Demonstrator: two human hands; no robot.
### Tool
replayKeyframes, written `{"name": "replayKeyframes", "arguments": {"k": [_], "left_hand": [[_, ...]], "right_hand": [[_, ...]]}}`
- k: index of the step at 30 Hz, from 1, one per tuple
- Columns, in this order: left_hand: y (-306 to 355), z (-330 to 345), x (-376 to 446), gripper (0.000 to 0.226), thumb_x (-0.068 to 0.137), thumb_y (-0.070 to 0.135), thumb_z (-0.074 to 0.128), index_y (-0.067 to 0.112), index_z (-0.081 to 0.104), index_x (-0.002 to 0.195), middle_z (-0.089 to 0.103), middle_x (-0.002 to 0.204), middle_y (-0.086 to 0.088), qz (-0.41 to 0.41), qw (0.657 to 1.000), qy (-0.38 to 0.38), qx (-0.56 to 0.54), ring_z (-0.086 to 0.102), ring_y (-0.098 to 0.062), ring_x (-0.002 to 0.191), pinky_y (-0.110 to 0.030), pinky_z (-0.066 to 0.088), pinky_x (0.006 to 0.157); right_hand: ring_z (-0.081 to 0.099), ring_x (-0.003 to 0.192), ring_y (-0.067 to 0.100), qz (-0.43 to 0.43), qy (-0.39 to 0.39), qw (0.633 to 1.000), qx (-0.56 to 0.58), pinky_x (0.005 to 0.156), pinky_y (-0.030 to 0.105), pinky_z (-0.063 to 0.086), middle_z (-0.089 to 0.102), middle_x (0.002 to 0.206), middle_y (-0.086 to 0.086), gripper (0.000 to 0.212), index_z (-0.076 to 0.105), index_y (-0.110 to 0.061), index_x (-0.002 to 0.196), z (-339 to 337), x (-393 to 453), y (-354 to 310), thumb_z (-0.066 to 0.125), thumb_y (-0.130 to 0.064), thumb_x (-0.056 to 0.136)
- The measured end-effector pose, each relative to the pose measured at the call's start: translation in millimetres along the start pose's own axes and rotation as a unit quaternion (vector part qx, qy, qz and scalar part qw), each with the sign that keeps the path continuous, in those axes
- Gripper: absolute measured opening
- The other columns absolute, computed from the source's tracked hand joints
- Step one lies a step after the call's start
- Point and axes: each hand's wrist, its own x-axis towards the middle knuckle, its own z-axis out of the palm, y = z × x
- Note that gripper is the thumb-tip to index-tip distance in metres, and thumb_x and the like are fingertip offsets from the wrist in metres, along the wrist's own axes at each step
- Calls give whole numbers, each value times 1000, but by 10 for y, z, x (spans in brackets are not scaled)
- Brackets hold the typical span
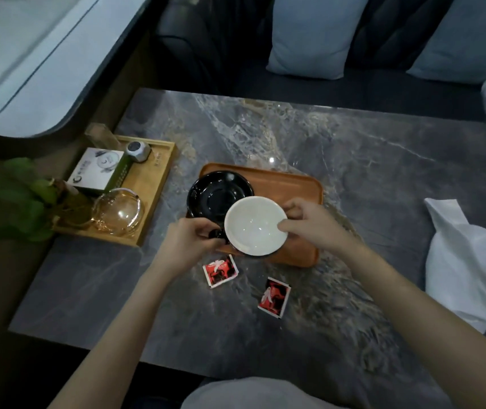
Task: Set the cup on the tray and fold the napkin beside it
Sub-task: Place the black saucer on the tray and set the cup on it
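A cup (255, 227), white inside and black outside, hangs just above the near left part of the orange tray (297, 187). My left hand (187, 242) pinches its black handle. My right hand (309, 221) grips the cup's right rim, thumb on the edge. A black saucer (215, 193) lies on the tray's left end, just behind the cup. A crumpled white napkin (469, 261) lies on the table at the right edge, away from both hands.
Two red sachets (220, 271) (274, 296) lie on the grey marble table (368, 149) in front of the tray. A wooden tray (159, 178) at the left holds a glass bowl (116, 211), a box and a plant. Cushions line the sofa behind.
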Motion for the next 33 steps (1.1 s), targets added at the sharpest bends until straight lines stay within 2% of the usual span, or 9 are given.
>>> {"name": "replayKeyframes", "arguments": {"k": [3,6,10,13,16,24,29,33], "left_hand": [[-87,-146,183,22,72,14,76,8,72,93,70,80,-4,14,1000,16,-3,61,-11,75,-3,38,59],[-252,-272,420,23,72,13,75,8,72,95,73,86,-9,13,1000,19,-13,66,-18,79,-15,42,64],[-423,-316,699,26,73,13,73,11,71,99,73,91,-8,-11,999,45,-2,64,-18,81,-22,45,70],[-523,-287,819,26,74,12,71,12,71,100,73,92,-8,-39,998,47,-18,65,-18,86,-28,48,78],[-624,-271,898,22,72,12,72,13,73,94,74,88,-9,-45,997,48,-41,68,-19,85,-33,53,80],[-749,-247,1075,24,72,13,71,13,74,96,75,87,-9,-56,998,35,-14,68,-20,86,-32,53,80],[-791,-200,1096,27,72,13,69,13,73,99,75,90,-10,-61,998,32,6,67,-22,89,-32,51,82],[-810,-197,1122,26,72,11,69,11,73,98,75,91,-11,-55,998,36,5,68,-21,89,-26,47,79]], "right_hand": [[61,80,16,-1,25,999,26,58,18,49,64,90,5,29,52,-4,108,102,178,-115,61,-1,81],[62,85,19,-3,46,998,50,60,22,52,65,93,8,26,52,-7,104,238,418,-188,62,0,81],[60,70,19,4,53,996,74,56,24,53,62,86,5,24,51,-7,102,389,699,-243,61,0,82],[57,55,11,25,60,995,73,51,22,48,60,76,1,26,52,-3,109,517,867,-210,59,1,84],[55,57,11,39,68,994,80,51,21,48,60,74,-4,24,52,-6,107,604,1006,-167,57,2,84],[56,63,9,47,59,994,76,57,25,49,61,81,-8,23,52,-12,104,653,1205,-131,57,-1,84],[55,63,9,46,60,994,77,60,29,48,62,92,5,26,54,-5,110,665,1233,-102,57,-1,85],[56,67,8,41,63,995,70,62,27,50,62,98,7,31,54,-4,117,676,1240,-111,57,-4,86]]}}
